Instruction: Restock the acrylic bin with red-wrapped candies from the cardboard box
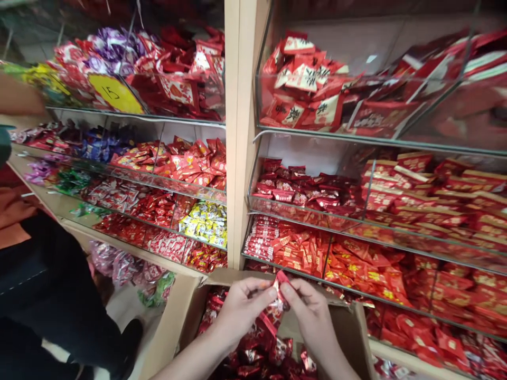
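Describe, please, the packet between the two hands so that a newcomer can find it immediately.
Follow the pale wooden post down to the open cardboard box. Over it, the left hand and right hand pinch a small red packet. Unlike the shiny packets lying in the box, this one is held up.

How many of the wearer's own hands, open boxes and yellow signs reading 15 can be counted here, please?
Left hand and right hand: 2
Box: 1
Sign: 1
Total: 4
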`<state>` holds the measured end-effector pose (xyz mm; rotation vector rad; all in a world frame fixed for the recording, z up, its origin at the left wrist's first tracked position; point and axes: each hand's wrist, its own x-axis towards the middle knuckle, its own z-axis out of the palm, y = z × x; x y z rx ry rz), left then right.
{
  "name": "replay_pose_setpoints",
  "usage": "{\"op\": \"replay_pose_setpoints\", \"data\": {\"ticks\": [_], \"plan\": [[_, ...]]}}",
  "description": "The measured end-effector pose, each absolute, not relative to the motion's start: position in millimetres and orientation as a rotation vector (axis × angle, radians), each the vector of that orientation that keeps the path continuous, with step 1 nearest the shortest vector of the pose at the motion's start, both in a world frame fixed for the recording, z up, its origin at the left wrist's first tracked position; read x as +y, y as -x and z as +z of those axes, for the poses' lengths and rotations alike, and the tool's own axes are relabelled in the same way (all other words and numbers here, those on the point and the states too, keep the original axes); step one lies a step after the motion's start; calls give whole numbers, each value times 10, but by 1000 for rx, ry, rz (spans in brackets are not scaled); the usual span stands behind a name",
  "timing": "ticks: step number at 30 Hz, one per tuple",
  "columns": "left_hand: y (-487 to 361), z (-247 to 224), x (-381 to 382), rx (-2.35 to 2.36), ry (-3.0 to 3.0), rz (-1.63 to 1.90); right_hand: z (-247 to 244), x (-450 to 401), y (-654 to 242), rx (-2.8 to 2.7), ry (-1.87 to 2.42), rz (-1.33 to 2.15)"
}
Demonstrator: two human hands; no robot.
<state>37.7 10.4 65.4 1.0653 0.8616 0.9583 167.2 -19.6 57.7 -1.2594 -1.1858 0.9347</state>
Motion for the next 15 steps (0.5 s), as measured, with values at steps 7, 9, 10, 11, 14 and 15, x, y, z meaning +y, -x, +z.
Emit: {"op": "replay_pose_setpoints", "data": {"ticks": [7, 9, 10, 11, 14, 15], "plan": [[-281, 568, 107, 879, -979, 1065, 414, -190, -1603, -1375, 1273, 708], [-275, 540, 121, 878, -912, 1114, 336, -183, -1620, -1576, 1285, 331], [-277, 521, 129, 872, -866, 1135, 307, -177, -1633, -1702, 1254, 81], [-282, 499, 136, 864, -818, 1150, 289, -171, -1644, -1811, 1202, -171], [-307, 440, 154, 846, -730, 1180, 298, -153, -1649, -1927, 1100, -695], [-313, 434, 157, 850, -725, 1187, 319, -152, -1640, -1929, 1112, -772]]}}
